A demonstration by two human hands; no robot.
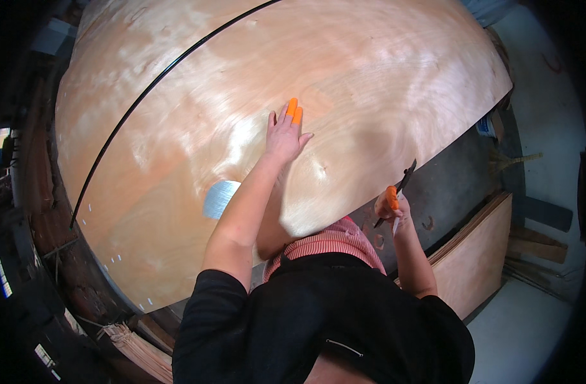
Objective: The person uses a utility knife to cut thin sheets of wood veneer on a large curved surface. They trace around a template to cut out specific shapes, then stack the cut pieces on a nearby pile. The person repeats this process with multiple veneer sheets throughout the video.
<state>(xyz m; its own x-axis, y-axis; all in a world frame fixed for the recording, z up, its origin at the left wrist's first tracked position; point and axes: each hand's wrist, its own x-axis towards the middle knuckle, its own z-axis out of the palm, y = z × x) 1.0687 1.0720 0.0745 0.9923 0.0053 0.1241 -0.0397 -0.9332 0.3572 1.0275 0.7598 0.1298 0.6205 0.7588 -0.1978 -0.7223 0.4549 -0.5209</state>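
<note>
A large sheet of pale plywood (370, 96) spreads in front of me. My left hand (283, 137) lies on it, fingers stretched out and thumb apart, with orange covers on two fingers. Beside my left forearm rests a shiny silver plate (220, 198), partly hidden by the arm. At the sheet's near right edge, my right hand (395, 208) is closed around a slim dark knife-like tool (407, 175), its pointed end toward the sheet. Orange covers that hand's fingers too. A narrow white piece shows under the hand; I cannot tell what it is.
A thin black strip (146, 91) curves across the sheet's left part. To the right, stacked boards (475, 253) stand beside a dark surface (456, 179) with a few curled scraps. A bundle of thin wooden strips (136, 342) lies at lower left. A light floor (530, 333) shows at lower right.
</note>
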